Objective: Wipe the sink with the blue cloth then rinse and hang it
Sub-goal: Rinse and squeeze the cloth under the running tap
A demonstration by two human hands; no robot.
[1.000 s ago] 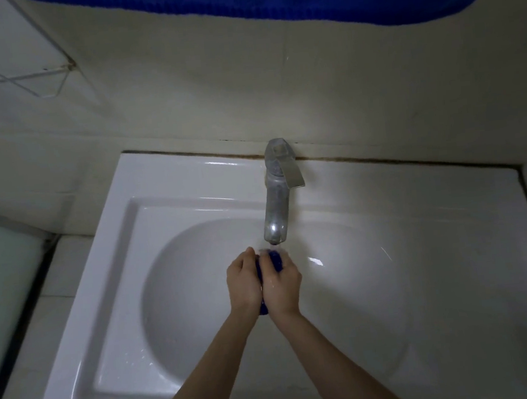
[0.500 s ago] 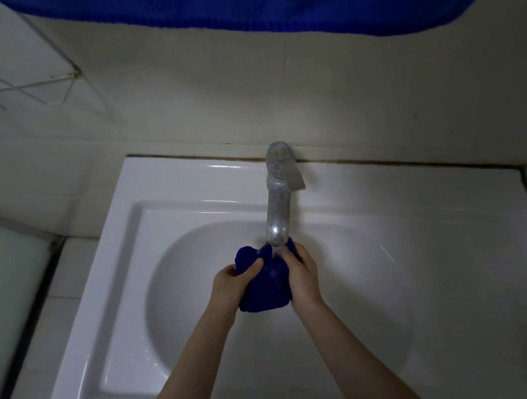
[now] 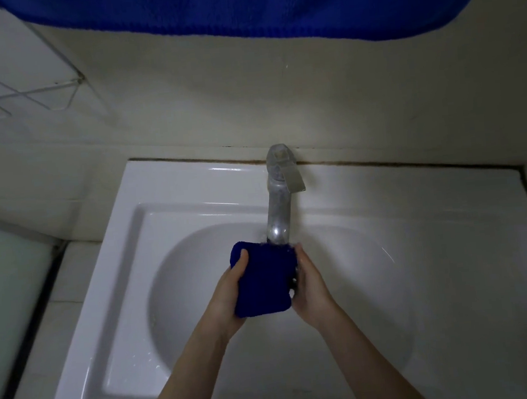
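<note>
A dark blue cloth (image 3: 262,280) is folded into a thick pad and held over the white sink basin (image 3: 201,301), right under the spout of the metal tap (image 3: 279,217). My left hand (image 3: 232,289) grips its left side with the thumb on top. My right hand (image 3: 308,281) presses against its right edge. The cloth's top edge touches the spout's tip. Water flow is hard to tell.
A large blue towel (image 3: 253,7) hangs across the top of the view above the tap. A wire rack (image 3: 14,94) is mounted on the wall at upper left. The sink's wide flat rim (image 3: 450,213) runs to the right, against the tiled wall.
The cloth was squeezed small between both palms; now it is spread into a wider pad, with my hands apart on either side of it, closer under the spout.
</note>
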